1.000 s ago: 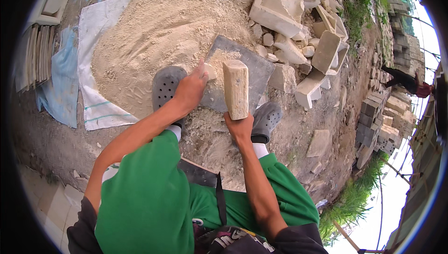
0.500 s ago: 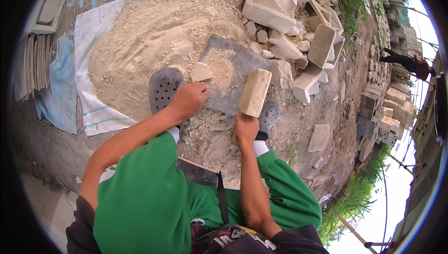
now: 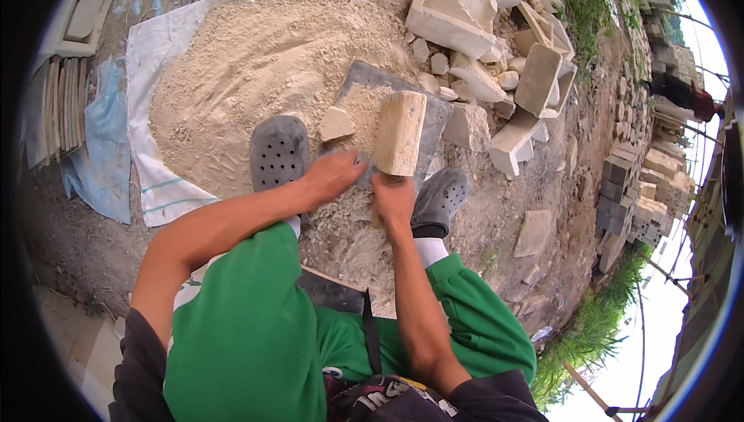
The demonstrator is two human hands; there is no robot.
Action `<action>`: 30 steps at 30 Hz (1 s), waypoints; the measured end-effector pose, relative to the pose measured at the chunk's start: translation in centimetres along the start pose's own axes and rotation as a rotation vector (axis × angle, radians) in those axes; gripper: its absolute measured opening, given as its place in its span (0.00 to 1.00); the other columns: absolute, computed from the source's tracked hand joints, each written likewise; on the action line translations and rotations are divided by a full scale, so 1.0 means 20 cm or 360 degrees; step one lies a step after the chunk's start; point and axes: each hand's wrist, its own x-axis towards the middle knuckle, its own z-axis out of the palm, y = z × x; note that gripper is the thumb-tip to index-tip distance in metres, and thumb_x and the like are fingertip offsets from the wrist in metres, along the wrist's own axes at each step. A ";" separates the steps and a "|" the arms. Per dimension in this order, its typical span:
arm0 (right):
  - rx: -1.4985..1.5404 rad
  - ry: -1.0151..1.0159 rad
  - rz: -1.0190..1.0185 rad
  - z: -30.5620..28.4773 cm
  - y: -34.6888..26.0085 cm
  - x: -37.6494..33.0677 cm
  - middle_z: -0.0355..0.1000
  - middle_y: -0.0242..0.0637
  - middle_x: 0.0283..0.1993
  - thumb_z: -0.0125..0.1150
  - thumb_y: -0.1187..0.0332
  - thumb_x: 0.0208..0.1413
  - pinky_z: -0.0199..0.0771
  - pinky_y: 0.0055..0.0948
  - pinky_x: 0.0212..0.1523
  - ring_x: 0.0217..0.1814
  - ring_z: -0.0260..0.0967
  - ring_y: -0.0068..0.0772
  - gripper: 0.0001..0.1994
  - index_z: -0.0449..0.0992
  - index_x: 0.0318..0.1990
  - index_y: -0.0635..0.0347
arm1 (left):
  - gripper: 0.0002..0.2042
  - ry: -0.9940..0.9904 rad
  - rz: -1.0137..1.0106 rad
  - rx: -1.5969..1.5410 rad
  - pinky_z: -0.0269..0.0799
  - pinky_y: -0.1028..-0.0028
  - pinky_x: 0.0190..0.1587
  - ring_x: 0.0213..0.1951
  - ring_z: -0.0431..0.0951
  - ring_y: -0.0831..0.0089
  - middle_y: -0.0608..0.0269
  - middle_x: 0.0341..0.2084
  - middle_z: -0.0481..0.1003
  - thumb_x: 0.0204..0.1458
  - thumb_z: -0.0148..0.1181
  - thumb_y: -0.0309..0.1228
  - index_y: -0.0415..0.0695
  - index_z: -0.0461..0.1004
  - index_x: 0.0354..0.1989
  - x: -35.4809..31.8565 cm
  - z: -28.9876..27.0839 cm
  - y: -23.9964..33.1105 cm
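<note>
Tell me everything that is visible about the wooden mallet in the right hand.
The wooden mallet has a pale, block-shaped head of light wood with rounded edges and visible grain. Its head stands raised above the grey slab, pointing away from the person and tilted slightly. The handle is almost fully hidden inside the right hand, which is closed around it just below the head. Nothing else touches the mallet. The left hand lies close beside it, and a small stone piece rests on the slab to its left.
</note>
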 end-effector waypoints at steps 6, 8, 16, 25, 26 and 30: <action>0.0205 -0.0034 -0.0092 -0.14 -0.18 -0.05 0.79 0.44 0.29 0.67 0.66 0.47 0.75 0.36 0.34 0.31 0.78 0.35 0.15 0.78 0.38 0.70 | 0.08 0.0283 0.0127 0.0098 0.75 0.61 0.35 0.36 0.77 0.59 0.57 0.33 0.72 0.50 0.56 0.26 0.43 0.73 0.39 0.19 -0.12 0.02; 0.0214 0.0025 -0.0196 -0.13 -0.16 -0.07 0.79 0.43 0.29 0.66 0.66 0.47 0.76 0.35 0.36 0.32 0.78 0.36 0.15 0.79 0.38 0.70 | 0.10 0.0524 0.0113 0.0198 0.74 0.62 0.37 0.35 0.76 0.61 0.60 0.33 0.73 0.49 0.57 0.27 0.45 0.75 0.41 0.25 -0.19 -0.02; -0.0135 0.0089 -0.0267 -0.01 0.02 -0.05 0.80 0.50 0.36 0.67 0.63 0.46 0.76 0.38 0.45 0.42 0.80 0.44 0.18 0.79 0.41 0.69 | 0.06 0.0444 -0.0498 0.0183 0.74 0.60 0.43 0.41 0.77 0.54 0.51 0.32 0.77 0.48 0.58 0.26 0.40 0.78 0.32 0.35 -0.25 -0.19; -0.0145 -0.0022 -0.0195 0.00 0.00 -0.02 0.81 0.52 0.37 0.68 0.61 0.45 0.76 0.40 0.44 0.41 0.81 0.47 0.19 0.80 0.41 0.68 | 0.07 0.0374 -0.0616 0.0104 0.74 0.51 0.37 0.33 0.79 0.48 0.48 0.25 0.77 0.50 0.59 0.30 0.40 0.79 0.26 0.42 -0.22 -0.22; -0.0431 -0.0139 0.0013 -0.01 -0.02 0.01 0.81 0.52 0.36 0.67 0.62 0.45 0.76 0.39 0.44 0.41 0.81 0.46 0.19 0.80 0.41 0.68 | 0.07 0.0380 -0.0605 0.0103 0.74 0.51 0.37 0.33 0.79 0.48 0.48 0.25 0.77 0.50 0.59 0.30 0.40 0.79 0.26 0.43 -0.22 -0.22; -0.0051 0.0006 -0.0043 -0.04 -0.10 -0.05 0.81 0.49 0.34 0.66 0.63 0.45 0.76 0.36 0.43 0.39 0.81 0.43 0.18 0.80 0.40 0.70 | 0.06 0.0365 -0.0526 0.0049 0.75 0.53 0.37 0.32 0.79 0.50 0.51 0.26 0.79 0.48 0.60 0.30 0.42 0.81 0.29 0.41 -0.22 -0.23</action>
